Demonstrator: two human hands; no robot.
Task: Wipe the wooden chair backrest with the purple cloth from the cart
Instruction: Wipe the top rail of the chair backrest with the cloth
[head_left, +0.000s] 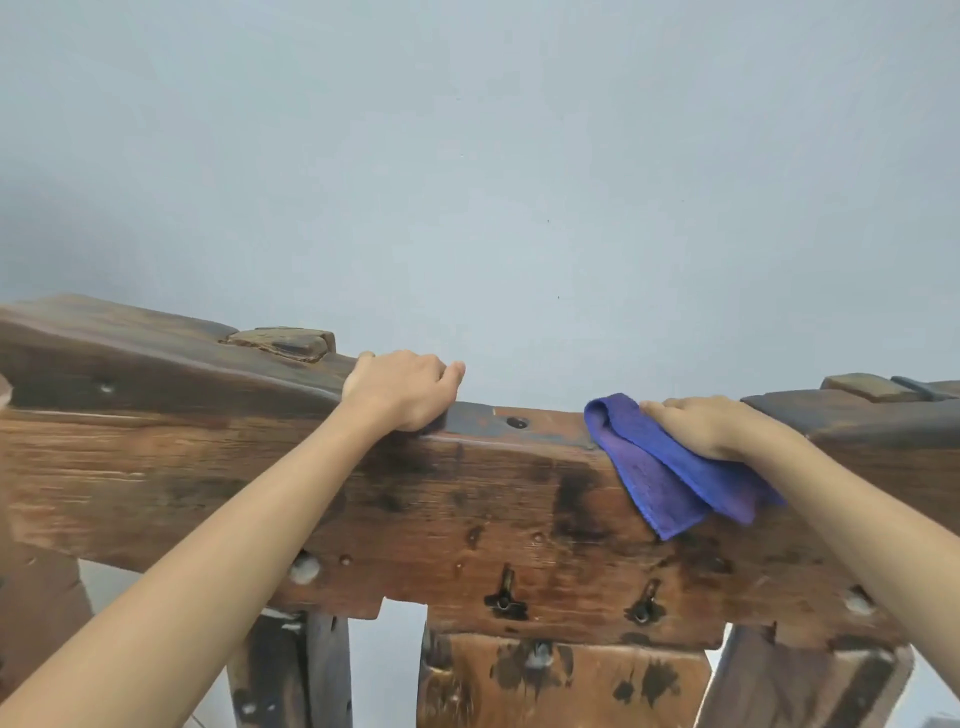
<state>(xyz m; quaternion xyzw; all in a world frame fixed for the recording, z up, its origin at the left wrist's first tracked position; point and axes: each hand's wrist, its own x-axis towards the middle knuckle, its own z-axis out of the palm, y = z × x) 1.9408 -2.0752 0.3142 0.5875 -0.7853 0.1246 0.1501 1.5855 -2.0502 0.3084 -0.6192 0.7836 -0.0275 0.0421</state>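
Observation:
The wooden chair backrest (467, 499) is a thick, dark-stained rough plank that spans the lower half of the view. My left hand (402, 389) grips its top edge left of centre, fingers curled over the back. My right hand (711, 426) presses the purple cloth (660, 467) flat on the top edge to the right. The folded cloth drapes down over the plank's front face. Most of the cloth shows; part lies under my palm.
A pale grey wall (467, 156) fills everything behind the backrest. Wooden pegs stick up from the top rail at left (283, 343) and right (862, 387). Upright slats (561, 680) run below the plank, with metal fittings (504, 597) on its face.

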